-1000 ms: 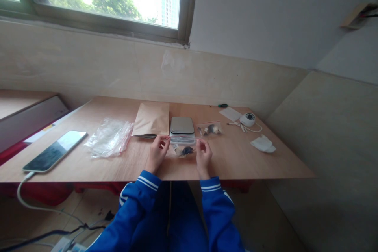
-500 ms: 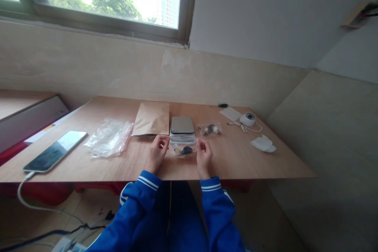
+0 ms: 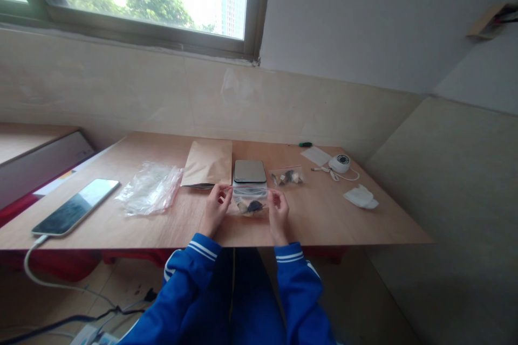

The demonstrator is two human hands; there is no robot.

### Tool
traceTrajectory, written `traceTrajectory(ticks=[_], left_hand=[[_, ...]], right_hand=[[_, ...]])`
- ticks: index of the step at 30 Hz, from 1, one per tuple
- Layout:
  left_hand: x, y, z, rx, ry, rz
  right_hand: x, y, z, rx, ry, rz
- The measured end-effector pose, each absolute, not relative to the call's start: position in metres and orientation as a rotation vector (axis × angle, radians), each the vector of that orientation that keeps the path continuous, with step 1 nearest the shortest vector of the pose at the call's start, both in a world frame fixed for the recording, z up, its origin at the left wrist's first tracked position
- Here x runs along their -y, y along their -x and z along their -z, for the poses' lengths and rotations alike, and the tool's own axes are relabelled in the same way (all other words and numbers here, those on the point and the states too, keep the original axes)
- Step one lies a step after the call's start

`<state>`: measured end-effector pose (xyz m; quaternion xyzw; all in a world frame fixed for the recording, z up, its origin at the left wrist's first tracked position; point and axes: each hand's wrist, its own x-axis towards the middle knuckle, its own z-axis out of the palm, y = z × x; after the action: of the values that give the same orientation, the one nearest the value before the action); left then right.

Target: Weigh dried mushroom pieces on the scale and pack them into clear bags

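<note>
A clear zip bag [image 3: 250,199] hangs between my two hands near the table's front edge, its zip strip uppermost. Dark and pale pieces lie in its bottom; I cannot make out their kind. My left hand [image 3: 216,206] pinches the bag's upper left corner, while my right hand [image 3: 278,211] pinches the upper right one. Just behind the bag stands a small flat scale [image 3: 250,171] with a metal top. To the scale's right lies a second zip bag [image 3: 288,176] with similar pieces, and to its left a brown kraft paper pouch [image 3: 208,163].
A pile of empty clear bags [image 3: 149,188] and a phone [image 3: 76,207] on a charging cable lie on the left. At the right are a white dome camera [image 3: 339,163], a crumpled white tissue [image 3: 361,197], a white card [image 3: 315,156] and a green-handled screwdriver [image 3: 305,144].
My right hand has shifted slightly left, bringing the top corners of the bag a little closer together. Both hands keep their pinch on it.
</note>
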<state>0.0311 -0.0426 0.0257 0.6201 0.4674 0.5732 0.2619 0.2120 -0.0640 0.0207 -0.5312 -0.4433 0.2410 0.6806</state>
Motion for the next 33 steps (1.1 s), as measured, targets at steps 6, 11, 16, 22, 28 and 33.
traceTrajectory(ticks=[6,11,16,22,28,33], left_hand=[[0.0448,-0.0317,-0.0299,-1.237,-1.694,-1.502],[0.0452,-0.0325,-0.0323,-1.242,-1.741,-1.493],[0.0449,-0.0324,-0.0322,-1.249,-1.751,-1.492],[0.044,-0.0322,-0.0343,-1.228,-1.75,-1.454],[0.0449,-0.0327,-0.0347,-1.224,-1.773,-1.454],[0.0467,-0.0339,-0.0343,-1.214,-1.797,-1.507]], right_hand=[[0.0628,-0.2123,-0.0211,1.028,1.187,-0.657],[0.061,-0.2135,-0.0187,1.063,1.208,-0.656],[0.0604,-0.214,-0.0164,1.078,1.214,-0.604],[0.0614,-0.2142,-0.0177,1.03,1.225,-0.561],[0.0625,-0.2133,-0.0202,1.033,1.207,-0.545],[0.0649,-0.212,-0.0217,1.021,1.177,-0.494]])
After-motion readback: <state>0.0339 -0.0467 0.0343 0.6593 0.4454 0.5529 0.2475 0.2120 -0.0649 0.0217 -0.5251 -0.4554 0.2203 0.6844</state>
